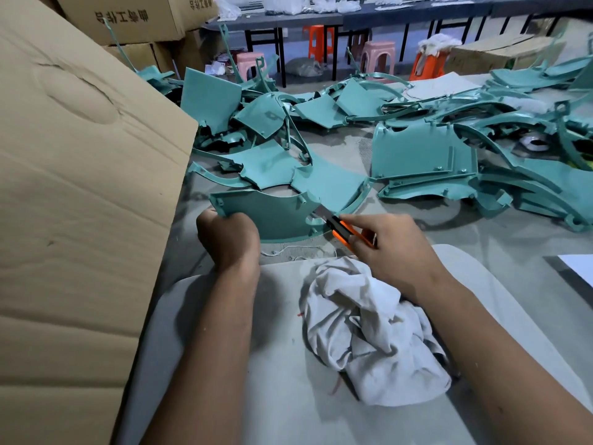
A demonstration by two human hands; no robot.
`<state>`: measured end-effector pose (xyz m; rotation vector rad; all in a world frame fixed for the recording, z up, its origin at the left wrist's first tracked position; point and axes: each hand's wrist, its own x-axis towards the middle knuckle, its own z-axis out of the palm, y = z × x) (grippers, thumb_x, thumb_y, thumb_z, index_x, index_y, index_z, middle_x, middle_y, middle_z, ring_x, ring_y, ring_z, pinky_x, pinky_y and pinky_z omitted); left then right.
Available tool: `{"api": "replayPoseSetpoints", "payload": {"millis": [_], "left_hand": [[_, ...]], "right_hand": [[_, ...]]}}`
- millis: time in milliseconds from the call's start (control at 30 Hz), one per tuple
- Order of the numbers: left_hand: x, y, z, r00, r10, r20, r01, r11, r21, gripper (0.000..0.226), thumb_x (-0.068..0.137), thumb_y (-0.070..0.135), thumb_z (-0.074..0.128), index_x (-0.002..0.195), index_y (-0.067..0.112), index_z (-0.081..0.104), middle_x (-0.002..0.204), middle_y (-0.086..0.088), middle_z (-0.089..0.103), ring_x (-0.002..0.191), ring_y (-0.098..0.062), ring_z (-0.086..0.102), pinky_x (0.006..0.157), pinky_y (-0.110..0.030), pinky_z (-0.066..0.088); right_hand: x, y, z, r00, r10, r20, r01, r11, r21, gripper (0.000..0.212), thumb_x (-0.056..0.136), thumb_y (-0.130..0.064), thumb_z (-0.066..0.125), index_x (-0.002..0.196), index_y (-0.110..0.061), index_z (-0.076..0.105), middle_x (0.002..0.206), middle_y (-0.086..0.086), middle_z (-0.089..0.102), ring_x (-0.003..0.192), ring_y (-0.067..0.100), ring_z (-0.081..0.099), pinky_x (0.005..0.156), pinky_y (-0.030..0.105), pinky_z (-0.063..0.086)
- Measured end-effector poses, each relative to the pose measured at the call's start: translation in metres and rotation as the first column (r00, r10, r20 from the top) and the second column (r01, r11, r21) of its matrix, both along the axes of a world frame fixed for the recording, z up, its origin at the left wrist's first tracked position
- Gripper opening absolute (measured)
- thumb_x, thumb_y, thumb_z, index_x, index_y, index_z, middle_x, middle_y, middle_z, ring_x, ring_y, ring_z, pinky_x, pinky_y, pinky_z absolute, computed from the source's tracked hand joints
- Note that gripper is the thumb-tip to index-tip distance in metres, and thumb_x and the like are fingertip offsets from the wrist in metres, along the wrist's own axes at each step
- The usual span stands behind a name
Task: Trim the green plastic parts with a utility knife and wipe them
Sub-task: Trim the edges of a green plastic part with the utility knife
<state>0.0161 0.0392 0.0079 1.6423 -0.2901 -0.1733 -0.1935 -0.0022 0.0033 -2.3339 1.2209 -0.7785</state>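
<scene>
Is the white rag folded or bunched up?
Bunched up. The white rag lies crumpled in loose, uneven folds on the grey pad, between the forearms; neither hand touches it.

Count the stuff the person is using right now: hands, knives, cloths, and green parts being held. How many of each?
Hands: 2, the left hand and the right hand
Utility knife: 1
White cloth: 1
Held green part: 1
Total: 5
</scene>
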Motion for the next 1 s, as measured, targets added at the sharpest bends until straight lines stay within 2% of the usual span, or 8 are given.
{"api": "replayPoseSetpoints", "payload": {"millis": [67,167,267,367,533,700,900,1000], "left_hand": [[0.000,0.000,0.001,1.000,-0.010,-0.003,0.010,1.000,0.001,0.038,0.082,-0.008,0.037,0.064,0.025,0.040,0.071,0.017,0.044,0.082,-0.023,0.051,0.067,-0.021,0.037],[-0.001,0.001,0.002,1.000,-0.008,0.004,0.008,1.000,-0.006,0.039,0.081,-0.008,0.037,0.064,0.026,0.041,0.071,0.019,0.044,0.081,-0.022,0.051,0.067,-0.021,0.037],[-0.002,0.000,0.001,1.000,-0.006,0.001,0.006,1.000,-0.014,0.039,0.081,-0.008,0.036,0.064,0.026,0.042,0.071,0.019,0.044,0.082,-0.022,0.052,0.070,-0.021,0.038],[-0.001,0.000,0.001,1.000,-0.010,-0.002,0.010,1.000,-0.029,0.038,0.081,-0.008,0.035,0.063,0.026,0.042,0.072,0.019,0.045,0.082,-0.022,0.053,0.075,-0.022,0.040],[0.000,-0.001,0.000,1.000,0.001,0.017,0.000,0.999,-0.038,0.038,0.080,-0.009,0.037,0.063,0.025,0.043,0.070,0.018,0.046,0.079,-0.024,0.052,0.064,-0.020,0.038],[0.001,-0.003,-0.001,1.000,-0.001,0.002,0.001,0.999,-0.039,0.038,0.079,-0.008,0.036,0.063,0.025,0.045,0.070,0.017,0.049,0.079,-0.023,0.055,0.070,-0.021,0.040],[0.002,-0.002,-0.001,1.000,0.007,0.007,-0.007,1.000,-0.025,0.036,0.079,-0.008,0.037,0.064,0.024,0.043,0.070,0.016,0.048,0.079,-0.024,0.053,0.066,-0.021,0.039],[0.001,-0.002,-0.001,1.000,0.010,-0.008,-0.010,1.000,-0.013,0.035,0.079,-0.008,0.036,0.064,0.023,0.043,0.070,0.012,0.048,0.080,-0.025,0.054,0.072,-0.025,0.040]], "right_hand": [[-0.004,-0.004,0.001,0.997,-0.071,-0.026,0.072,0.996,0.049,0.034,0.099,-0.028,0.063,0.129,-0.040,0.071,0.080,-0.005,0.072,0.063,0.018,0.062,0.060,0.033,0.053],[-0.009,-0.006,0.002,0.983,-0.149,-0.103,0.144,0.988,-0.062,0.035,0.097,-0.028,0.063,0.127,-0.043,0.071,0.081,-0.003,0.072,0.067,0.022,0.063,0.061,0.032,0.051],[-0.006,0.001,0.002,1.000,-0.015,0.022,0.016,0.999,-0.043,0.036,0.097,-0.025,0.065,0.130,-0.039,0.071,0.077,-0.010,0.068,0.063,0.011,0.058,0.061,0.030,0.045],[-0.002,0.003,0.000,0.999,0.038,-0.009,-0.038,0.999,-0.026,0.034,0.097,-0.027,0.066,0.130,-0.037,0.071,0.080,-0.012,0.070,0.069,0.012,0.060,0.064,0.031,0.048],[-0.009,-0.006,0.001,0.985,-0.134,-0.109,0.131,0.991,-0.038,0.036,0.095,-0.023,0.064,0.127,-0.040,0.072,0.075,-0.007,0.071,0.058,0.014,0.061,0.058,0.030,0.052],[-0.003,0.004,0.001,0.999,0.042,0.025,-0.041,0.999,-0.034,0.031,0.099,-0.028,0.066,0.128,-0.034,0.073,0.071,-0.019,0.062,0.059,0.000,0.055,0.056,0.019,0.039],[-0.009,-0.005,0.002,0.987,-0.122,-0.103,0.125,0.992,0.015,0.035,0.096,-0.025,0.064,0.127,-0.040,0.072,0.078,-0.003,0.073,0.060,0.018,0.062,0.059,0.032,0.054],[-0.009,-0.001,0.004,0.998,-0.044,-0.042,0.043,0.999,-0.025,0.035,0.097,-0.025,0.065,0.128,-0.038,0.072,0.081,-0.004,0.074,0.066,0.018,0.063,0.064,0.036,0.055]]}}
